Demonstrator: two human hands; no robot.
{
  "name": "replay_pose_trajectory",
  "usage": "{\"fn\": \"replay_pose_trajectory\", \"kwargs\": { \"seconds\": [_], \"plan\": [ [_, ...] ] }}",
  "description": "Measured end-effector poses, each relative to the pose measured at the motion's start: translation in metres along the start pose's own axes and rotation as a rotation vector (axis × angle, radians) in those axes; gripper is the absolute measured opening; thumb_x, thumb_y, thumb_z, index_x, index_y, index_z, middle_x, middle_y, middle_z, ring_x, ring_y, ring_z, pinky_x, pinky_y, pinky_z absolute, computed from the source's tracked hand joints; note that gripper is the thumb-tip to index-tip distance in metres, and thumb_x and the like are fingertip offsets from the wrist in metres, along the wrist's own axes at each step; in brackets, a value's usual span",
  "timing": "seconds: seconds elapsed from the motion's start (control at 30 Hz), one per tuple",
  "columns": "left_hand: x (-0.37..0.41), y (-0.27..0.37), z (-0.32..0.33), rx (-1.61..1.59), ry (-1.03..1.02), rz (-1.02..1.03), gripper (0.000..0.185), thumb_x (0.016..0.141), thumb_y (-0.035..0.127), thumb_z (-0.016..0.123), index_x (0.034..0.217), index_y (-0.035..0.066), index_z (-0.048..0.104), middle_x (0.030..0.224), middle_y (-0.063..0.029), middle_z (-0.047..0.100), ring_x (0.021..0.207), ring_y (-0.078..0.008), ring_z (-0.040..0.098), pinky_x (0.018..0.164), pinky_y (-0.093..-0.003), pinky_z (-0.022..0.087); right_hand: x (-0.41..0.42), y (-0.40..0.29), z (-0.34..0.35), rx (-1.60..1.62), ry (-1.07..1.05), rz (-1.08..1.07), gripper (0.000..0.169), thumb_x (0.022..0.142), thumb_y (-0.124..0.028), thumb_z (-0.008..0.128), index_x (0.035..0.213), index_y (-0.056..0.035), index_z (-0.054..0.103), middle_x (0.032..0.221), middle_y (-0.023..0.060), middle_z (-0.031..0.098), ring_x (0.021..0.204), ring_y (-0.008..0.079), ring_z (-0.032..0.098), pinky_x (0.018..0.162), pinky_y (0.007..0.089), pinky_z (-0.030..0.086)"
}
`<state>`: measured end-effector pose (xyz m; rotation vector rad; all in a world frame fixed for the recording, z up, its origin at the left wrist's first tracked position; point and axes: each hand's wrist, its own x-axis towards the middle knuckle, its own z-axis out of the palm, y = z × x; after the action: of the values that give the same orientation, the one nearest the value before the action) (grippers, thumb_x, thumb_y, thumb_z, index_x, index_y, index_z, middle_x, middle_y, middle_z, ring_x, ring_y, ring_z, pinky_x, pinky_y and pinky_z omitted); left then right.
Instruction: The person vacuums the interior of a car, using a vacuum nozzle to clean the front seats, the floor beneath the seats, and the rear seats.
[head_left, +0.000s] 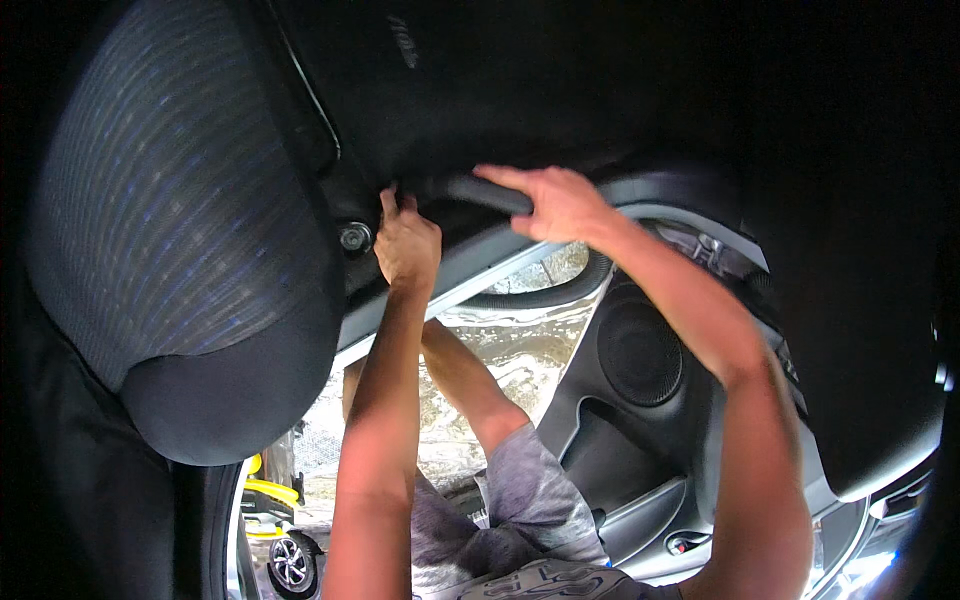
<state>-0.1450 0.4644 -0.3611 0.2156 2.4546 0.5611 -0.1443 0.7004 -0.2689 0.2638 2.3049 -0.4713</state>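
My right hand (559, 199) is wrapped around a dark tube-like nozzle (491, 193), its index finger stretched along the top. The nozzle's tip fades into the dark car floor (465, 97). To its left, my left hand (409, 244) reaches down at the floor beside the car seat (180, 225). Its fingertips meet dark material there, and whether they pinch it is too dark to tell. A round metal bolt head (354, 238) sits just left of that hand. Below both hands runs the door sill (480, 277).
The open car door (705, 442) with a round speaker grille (641, 349) stands at the right. A black ribbed hose (555, 292) curves outside the sill over wet, shiny ground (517, 345). A metal bar (311, 90) lies along the seat. A small spoked wheel (292, 562) and yellow tubing (270, 491) appear lower left.
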Motion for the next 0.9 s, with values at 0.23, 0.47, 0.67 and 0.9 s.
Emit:
{"fn": "replay_pose_trajectory", "kwargs": {
  "seconds": [0.23, 0.47, 0.67, 0.9],
  "plan": [
    [0.001, 0.0, -0.003, 0.018, -0.035, 0.014, 0.039, 0.087, 0.007, 0.053, 0.124, 0.003, 0.064, 0.141, -0.0136, 0.052, 0.096, -0.0391, 0.07, 0.08, -0.0454, 0.061, -0.03, 0.0, -0.002, -0.041, -0.022, 0.281, 0.083, 0.076, -0.026, 0.07, 0.152, -0.0309, 0.037, 0.116, 0.0179, 0.07, 0.106, 0.036, 0.068, 0.098, 0.0461, 0.053],
    [0.001, 0.002, -0.008, 0.007, -0.053, 0.025, 0.038, 0.087, 0.007, 0.055, 0.124, 0.0, 0.062, 0.139, -0.0155, 0.052, 0.098, -0.0379, 0.07, 0.081, -0.0451, 0.061, -0.035, 0.045, -0.037, -0.053, -0.084, 0.573, 0.077, 0.079, -0.03, 0.069, 0.151, -0.0272, 0.041, 0.123, 0.0163, 0.068, 0.11, 0.0337, 0.067, 0.099, 0.0429, 0.053],
    [0.002, 0.002, -0.01, -0.02, -0.027, 0.025, 0.033, 0.09, 0.009, 0.051, 0.119, -0.002, 0.063, 0.141, -0.0154, 0.052, 0.102, -0.0375, 0.069, 0.082, -0.0447, 0.061, -0.051, -0.045, 0.015, 0.135, -0.229, 0.291, 0.059, 0.097, -0.043, 0.05, 0.153, -0.0282, 0.037, 0.13, 0.0251, 0.06, 0.118, 0.043, 0.06, 0.106, 0.0501, 0.044],
    [0.003, -0.005, -0.007, -0.054, -0.04, 0.031, 0.036, 0.09, 0.011, 0.05, 0.122, 0.0, 0.064, 0.141, -0.0142, 0.053, 0.104, -0.0375, 0.068, 0.086, -0.0466, 0.058, -0.056, 0.106, -0.001, 0.076, -0.034, 0.616, 0.055, 0.094, -0.054, 0.054, 0.146, -0.0338, 0.049, 0.138, 0.0153, 0.059, 0.131, 0.036, 0.053, 0.111, 0.0426, 0.04]
  ]
}}
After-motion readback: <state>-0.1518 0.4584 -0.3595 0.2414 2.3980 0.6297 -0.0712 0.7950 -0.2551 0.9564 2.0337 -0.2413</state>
